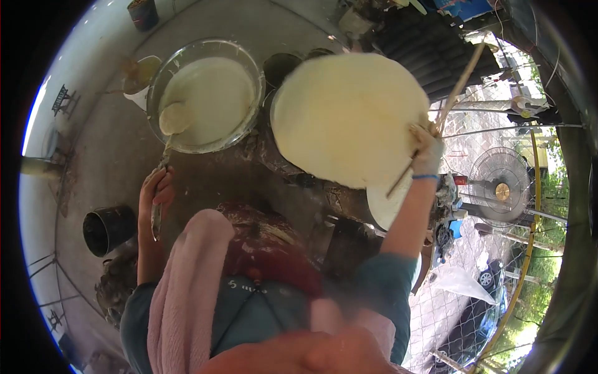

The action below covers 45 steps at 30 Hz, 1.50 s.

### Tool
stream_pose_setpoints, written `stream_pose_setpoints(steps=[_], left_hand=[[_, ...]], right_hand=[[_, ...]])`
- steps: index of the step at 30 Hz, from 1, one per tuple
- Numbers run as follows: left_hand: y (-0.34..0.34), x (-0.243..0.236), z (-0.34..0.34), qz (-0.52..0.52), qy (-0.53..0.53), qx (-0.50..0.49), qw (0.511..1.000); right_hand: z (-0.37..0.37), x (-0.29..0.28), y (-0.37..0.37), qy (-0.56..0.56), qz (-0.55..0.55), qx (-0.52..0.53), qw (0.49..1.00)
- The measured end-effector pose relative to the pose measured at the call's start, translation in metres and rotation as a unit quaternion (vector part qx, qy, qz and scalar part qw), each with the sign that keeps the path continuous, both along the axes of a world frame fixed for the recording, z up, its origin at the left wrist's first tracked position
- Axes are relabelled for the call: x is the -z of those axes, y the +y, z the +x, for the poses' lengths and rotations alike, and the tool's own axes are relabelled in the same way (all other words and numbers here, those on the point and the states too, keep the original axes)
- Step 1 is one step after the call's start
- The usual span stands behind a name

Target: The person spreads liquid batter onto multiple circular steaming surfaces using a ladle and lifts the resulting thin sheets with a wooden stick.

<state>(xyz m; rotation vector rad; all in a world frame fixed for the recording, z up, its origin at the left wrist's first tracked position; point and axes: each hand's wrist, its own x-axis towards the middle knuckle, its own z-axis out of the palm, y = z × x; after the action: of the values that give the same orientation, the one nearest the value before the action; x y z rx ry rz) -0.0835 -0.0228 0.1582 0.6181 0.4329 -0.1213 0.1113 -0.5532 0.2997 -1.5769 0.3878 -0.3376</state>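
Note:
My left hand point(158, 192) is closed round the handle of a ladle point(174, 118). The ladle's round bowl lies at the near left side of a wide basin point(205, 148) of creamy white batter point(215, 84). Off to the right, a large round pale sheet point(349, 118) spreads over a dark stove-like base. At the sheet's right edge, my right hand point(427, 153) is closed on a long thin wooden stick point(462, 81), which slants from upper right to lower left through the fingers. Whether those fingers also pinch the sheet's edge cannot be made out.
A second pale round surface point(383, 202) shows partly below the sheet. Left of the basin stands a small container point(148, 70); a black bucket point(110, 229) is nearer my left arm. A fan point(501, 187) and wire fencing are on the right. Dark corrugated sheeting point(430, 50) lies beyond.

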Motion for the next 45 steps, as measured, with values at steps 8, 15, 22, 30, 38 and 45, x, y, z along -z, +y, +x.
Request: stream_pose_setpoints(steps=[8,15,22,30,38,45], left_hand=[[0.012,-0.014,0.027,-0.064,-0.038,-0.033,0.997],[-0.01,-0.03,0.081,-0.109,-0.041,-0.036,0.992],[-0.025,-0.034,0.128,-0.225,-0.05,-0.012,0.973],[-0.018,-0.018,0.187,-0.27,-0.022,0.055,0.961],[0.011,-0.009,0.196,-0.196,0.027,0.028,0.98],[0.026,0.007,0.195,-0.135,0.002,0.048,0.99]], right_hand=[[0.069,0.201,0.004,0.109,0.05,0.027,0.992],[0.034,0.3,-0.049,0.181,-0.059,0.028,0.981],[-0.023,0.28,-0.023,0.139,0.09,0.104,0.981],[0.023,0.306,-0.041,0.256,-0.157,0.129,0.945],[0.065,0.186,0.04,0.207,-0.209,0.09,0.952],[0.08,0.1,0.09,0.03,-0.057,0.067,0.996]])
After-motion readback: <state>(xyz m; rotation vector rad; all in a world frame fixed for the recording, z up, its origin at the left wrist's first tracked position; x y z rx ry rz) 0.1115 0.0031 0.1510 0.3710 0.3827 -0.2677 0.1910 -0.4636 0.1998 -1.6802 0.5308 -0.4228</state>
